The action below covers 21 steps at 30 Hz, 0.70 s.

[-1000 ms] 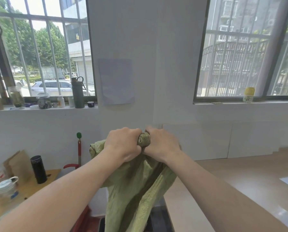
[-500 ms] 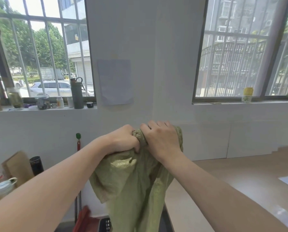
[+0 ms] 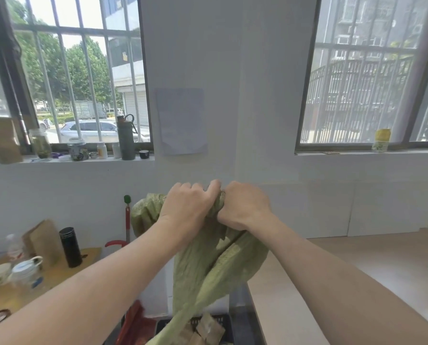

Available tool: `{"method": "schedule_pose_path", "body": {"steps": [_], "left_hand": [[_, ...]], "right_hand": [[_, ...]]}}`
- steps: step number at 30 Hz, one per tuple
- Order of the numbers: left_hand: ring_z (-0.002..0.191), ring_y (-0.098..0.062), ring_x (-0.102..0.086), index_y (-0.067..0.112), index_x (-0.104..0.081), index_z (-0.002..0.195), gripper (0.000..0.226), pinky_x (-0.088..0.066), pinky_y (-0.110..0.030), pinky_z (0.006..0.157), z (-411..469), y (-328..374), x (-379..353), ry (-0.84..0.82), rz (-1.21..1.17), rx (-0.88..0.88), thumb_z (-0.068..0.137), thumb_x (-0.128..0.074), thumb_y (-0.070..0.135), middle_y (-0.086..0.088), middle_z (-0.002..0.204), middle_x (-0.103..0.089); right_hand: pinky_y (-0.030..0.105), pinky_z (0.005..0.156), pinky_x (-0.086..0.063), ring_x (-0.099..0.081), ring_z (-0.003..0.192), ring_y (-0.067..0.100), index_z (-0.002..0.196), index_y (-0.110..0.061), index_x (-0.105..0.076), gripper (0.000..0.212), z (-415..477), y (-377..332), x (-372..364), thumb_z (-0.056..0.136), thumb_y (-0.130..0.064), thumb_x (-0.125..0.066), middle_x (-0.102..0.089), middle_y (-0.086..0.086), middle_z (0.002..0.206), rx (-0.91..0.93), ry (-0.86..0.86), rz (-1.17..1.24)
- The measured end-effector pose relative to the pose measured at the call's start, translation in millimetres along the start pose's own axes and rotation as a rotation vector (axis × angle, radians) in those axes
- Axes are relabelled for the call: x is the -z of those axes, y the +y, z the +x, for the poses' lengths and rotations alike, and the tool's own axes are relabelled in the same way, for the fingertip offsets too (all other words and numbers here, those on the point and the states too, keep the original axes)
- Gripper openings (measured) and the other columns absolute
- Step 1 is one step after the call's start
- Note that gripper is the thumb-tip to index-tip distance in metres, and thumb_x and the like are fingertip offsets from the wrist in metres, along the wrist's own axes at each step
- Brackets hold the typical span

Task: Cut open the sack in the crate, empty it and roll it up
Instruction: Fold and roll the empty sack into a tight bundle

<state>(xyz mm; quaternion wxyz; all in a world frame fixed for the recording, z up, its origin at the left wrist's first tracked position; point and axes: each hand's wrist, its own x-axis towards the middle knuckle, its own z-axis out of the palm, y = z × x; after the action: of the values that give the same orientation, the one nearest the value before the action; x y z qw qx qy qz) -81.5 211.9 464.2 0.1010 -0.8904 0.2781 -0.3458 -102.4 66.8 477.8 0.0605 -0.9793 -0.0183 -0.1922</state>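
Hands first, since that is where the change lies. On the left, the left hand (image 3: 187, 207) is closed round the gathered top of the green sack (image 3: 208, 267), knuckles up; half a second ago its grip sat lower and a loose flap hung below it, whereas a fold now bulges out to the left of the wrist. Between the two fists a tight twisted roll of the cloth shows, much as it did a second ago. To the right, the right hand (image 3: 244, 207) is also closed on that roll, fingers curled under; half a second back those fingers lay spread over the top of the cloth, so they have since wrapped down and taken a fresh hold.

Taken together this reads as one more turn of the roll wound in (a judgement, not something seen outright). The sack is held up in the air, well above the bench (image 3: 357, 270) on the right, its loose tail hanging down into the dark crate (image 3: 220, 319) at the near edge. Brown lumps (image 3: 208, 329) lie in the crate under the tail, so the emptying looks done. Plenty of sack hangs unrolled, so the rolling seems early. Keeping the tail from snagging on the crate rim is the likely concern.
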Motion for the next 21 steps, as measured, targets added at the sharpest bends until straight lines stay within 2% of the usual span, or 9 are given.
{"method": "schedule_pose_path", "body": {"steps": [3, 5, 7, 11, 14, 16, 18, 19, 21], "left_hand": [[0.076, -0.034, -0.067, 0.021, -0.043, 0.113, 0.036, -0.036, -0.034, 0.06, -2.3, 2.7, 1.5, -0.078, -0.003, 0.047, 0.083, -0.061, 0.02, -0.002, 0.077, -0.06], [0.074, -0.034, -0.065, 0.022, -0.045, 0.115, 0.037, -0.038, -0.033, 0.058, -2.2, 3.8, 3.7, -0.098, -0.028, 0.044, 0.081, -0.06, 0.025, 0.001, 0.072, -0.05], [0.077, -0.034, -0.066, 0.025, -0.048, 0.117, 0.037, -0.04, -0.033, 0.06, -0.7, 5.9, 7.1, -0.145, -0.068, 0.057, 0.081, -0.06, 0.028, 0.0, 0.077, -0.055], [0.094, -0.033, -0.069, 0.028, -0.061, 0.115, 0.038, -0.049, -0.035, 0.07, 5.2, 3.0, 6.8, -0.19, -0.168, 0.152, 0.077, -0.059, 0.031, -0.003, 0.1, -0.071], [0.101, -0.035, -0.068, 0.032, -0.066, 0.119, 0.047, -0.049, -0.037, 0.075, 11.4, -6.7, 5.0, -0.231, -0.288, 0.269, 0.073, -0.054, 0.028, -0.005, 0.109, -0.072], [0.098, -0.035, -0.067, 0.028, -0.068, 0.111, 0.043, -0.051, -0.037, 0.075, 15.2, -14.0, 7.5, -0.33, -0.426, 0.307, 0.07, -0.054, 0.029, -0.006, 0.106, -0.072], [0.082, -0.031, -0.066, 0.018, -0.07, 0.087, 0.023, -0.056, -0.038, 0.073, 17.4, -17.7, 11.3, -0.427, -0.717, 0.325, 0.067, -0.062, 0.026, -0.006, 0.089, -0.073], [0.073, -0.028, -0.064, 0.013, -0.068, 0.077, 0.013, -0.056, -0.037, 0.07, 17.9, -18.1, 13.7, -0.458, -0.852, 0.328, 0.066, -0.068, 0.02, -0.005, 0.079, -0.072], [0.062, -0.021, -0.055, 0.007, -0.067, 0.07, 0.009, -0.049, -0.031, 0.061, 17.6, -17.1, 20.3, -0.516, -1.002, 0.319, 0.067, -0.075, 0.009, -0.003, 0.066, -0.064]], "right_hand": [[0.033, 0.062, -0.056, -0.062, 0.068, 0.028, 0.079, -0.02, -0.061, 0.014, -1.4, 1.2, -3.1, 0.066, -0.025, -0.062, -0.062, 0.0, 0.071, 0.006, -0.054, 0.031], [0.032, 0.06, -0.054, -0.064, 0.07, 0.028, 0.08, -0.021, -0.062, 0.016, -2.5, 5.9, -8.9, 0.066, -0.028, -0.064, -0.063, -0.002, 0.072, 0.024, -0.047, 0.037], [0.033, 0.061, -0.047, -0.066, 0.078, 0.028, 0.086, -0.024, -0.059, 0.025, -4.5, 11.3, -14.2, 0.067, -0.038, -0.068, -0.066, -0.004, 0.078, 0.075, 0.008, 0.038], [0.04, 0.076, -0.039, -0.063, 0.091, 0.03, 0.108, -0.025, -0.052, 0.06, -10.5, 17.2, -20.3, 0.062, -0.06, -0.07, -0.067, 0.002, 0.092, 0.21, 0.249, -0.174], [0.042, 0.08, -0.038, -0.058, 0.093, 0.03, 0.123, -0.02, -0.053, 0.087, -17.9, 16.6, -26.4, 0.051, -0.061, -0.079, -0.06, 0.007, 0.104, 0.257, 0.359, -0.315], [0.043, 0.083, -0.039, -0.057, 0.095, 0.032, 0.134, -0.015, -0.051, 0.105, -21.4, 18.0, -29.2, 0.045, -0.059, -0.085, -0.059, 0.009, 0.113, 0.274, 0.401, -0.337], [0.043, 0.079, -0.041, -0.057, 0.091, 0.031, 0.131, -0.014, -0.054, 0.099, -20.3, 19.0, -27.2, 0.047, -0.054, -0.088, -0.06, 0.008, 0.11, 0.282, 0.466, -0.343], [0.042, 0.076, -0.041, -0.057, 0.086, 0.031, 0.123, -0.015, -0.058, 0.085, -19.3, 19.2, -25.4, 0.052, -0.05, -0.088, -0.061, 0.007, 0.103, 0.292, 0.501, -0.352], [0.04, 0.069, -0.039, -0.056, 0.076, 0.03, 0.105, -0.018, -0.061, 0.053, -16.3, 18.9, -21.7, 0.062, -0.037, -0.086, -0.06, 0.003, 0.088, 0.317, 0.573, -0.37]]}}
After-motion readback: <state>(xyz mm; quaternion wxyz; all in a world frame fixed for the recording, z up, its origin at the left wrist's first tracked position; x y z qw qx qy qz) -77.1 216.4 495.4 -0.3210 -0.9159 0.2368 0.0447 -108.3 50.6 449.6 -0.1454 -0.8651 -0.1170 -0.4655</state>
